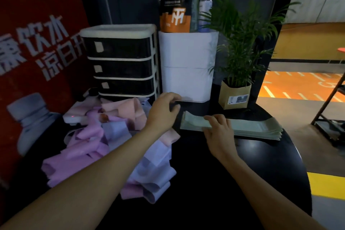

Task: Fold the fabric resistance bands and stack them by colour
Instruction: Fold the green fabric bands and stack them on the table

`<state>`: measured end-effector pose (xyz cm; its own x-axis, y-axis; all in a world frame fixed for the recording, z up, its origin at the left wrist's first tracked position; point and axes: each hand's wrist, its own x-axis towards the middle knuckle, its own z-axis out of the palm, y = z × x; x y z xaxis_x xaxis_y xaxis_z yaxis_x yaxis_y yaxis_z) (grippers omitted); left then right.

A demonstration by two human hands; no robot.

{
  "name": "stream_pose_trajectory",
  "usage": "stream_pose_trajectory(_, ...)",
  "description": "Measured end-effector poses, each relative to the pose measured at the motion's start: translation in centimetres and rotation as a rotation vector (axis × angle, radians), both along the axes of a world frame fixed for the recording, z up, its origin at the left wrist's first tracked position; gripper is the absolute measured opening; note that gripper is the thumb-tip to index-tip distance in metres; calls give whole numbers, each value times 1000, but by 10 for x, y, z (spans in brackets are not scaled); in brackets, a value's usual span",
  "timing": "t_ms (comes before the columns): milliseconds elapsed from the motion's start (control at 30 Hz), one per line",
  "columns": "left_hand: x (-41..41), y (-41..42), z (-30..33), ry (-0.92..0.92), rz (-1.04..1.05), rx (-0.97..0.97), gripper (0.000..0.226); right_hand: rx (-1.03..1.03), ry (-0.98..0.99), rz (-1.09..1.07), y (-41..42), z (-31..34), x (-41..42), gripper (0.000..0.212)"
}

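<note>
Both forearms reach out from under me across the black table, the hands apart. Left of my left arm sprawls the unsorted heap: purple bands nearest, lavender bands under and just right of that arm, and pink bands farther back, all loose and tangled. Beyond them, past my left hand, stands a small drawer unit.

My left hand hovers with fingers curled at the near edge of a white container; whether it pinches anything I cannot tell, as the spot beneath it is too dark. My right hand rests on the left end of the green stack, fingers bent over its edge, seemingly squaring it up. That stack runs out to the right of my right hand, with a potted plant behind it.

By my reckoning, green is folded and stacked, so one colour is done. Purple, lavender and pink are not yet folded, which leaves most of the job ahead.
</note>
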<state>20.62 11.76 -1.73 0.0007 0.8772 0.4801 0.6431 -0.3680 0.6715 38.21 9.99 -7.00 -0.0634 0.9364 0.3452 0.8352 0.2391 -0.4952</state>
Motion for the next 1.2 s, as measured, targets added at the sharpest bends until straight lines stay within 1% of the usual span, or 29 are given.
stream_pose_trajectory(100,-36,-27,6,229,60,3,26,-57,85,88,-2,7,-30,38)
stream_pose_trajectory(133,-49,-37,6,332,72,-23,35,-96,102,110,-3,8,-39,38)
stream_pose_trajectory(200,-74,-57,4,546,75,-112,63,-175,114,138,-6,9,-56,42)
stream_pose_trajectory(233,-85,-67,2,638,92,-165,69,-214,119,144,-7,8,-64,46)
stream_pose_trajectory(300,-105,-77,-2,786,162,-142,61,-292,132,137,-8,8,-78,54)
stream_pose_trajectory(333,-111,-82,0,814,187,-116,55,-332,139,130,-9,8,-85,57)
stream_pose_trajectory(433,-126,-97,5,965,234,-13,51,-413,224,137,-10,10,-102,59)
stream_pose_trajectory(500,-138,-105,6,965,272,28,51,-469,316,143,-14,15,-112,55)
stream_pose_trajectory(533,-143,-110,9,963,298,-6,50,-497,357,147,-17,19,-118,53)
stream_pose_trajectory(600,-157,-115,3,901,382,-169,52,-550,448,175,-19,22,-129,53)
stream_pose_trajectory(667,-175,-118,-8,814,388,-341,59,-610,548,206,-23,24,-145,62)
stream_pose_trajectory(733,-190,-122,-19,609,314,-470,73,-604,553,213,-28,24,-160,69)
stream_pose_trajectory(767,-196,-123,-22,514,282,-503,82,-583,560,223,-29,22,-167,69)
stream_pose_trajectory(800,-199,-125,-23,425,266,-501,87,-572,583,228,-31,22,-173,66)
stream_pose_trajectory(833,-200,-126,-23,362,261,-478,86,-551,594,236,-32,21,-177,64)
stream_pose_trajectory(933,-200,-126,-21,202,229,-376,74,-403,438,244,-34,24,-185,55)
stream_pose_trajectory(1000,-200,-125,-20,68,251,-313,61,-298,399,296,-34,34,-190,49)
stream_pose_trajectory(1133,-196,-116,-16,-162,347,-179,39,-116,323,440,-29,71,-203,45)
stream_pose_trajectory(1200,-192,-109,-8,-304,376,-114,35,-62,271,491,-23,98,-205,43)
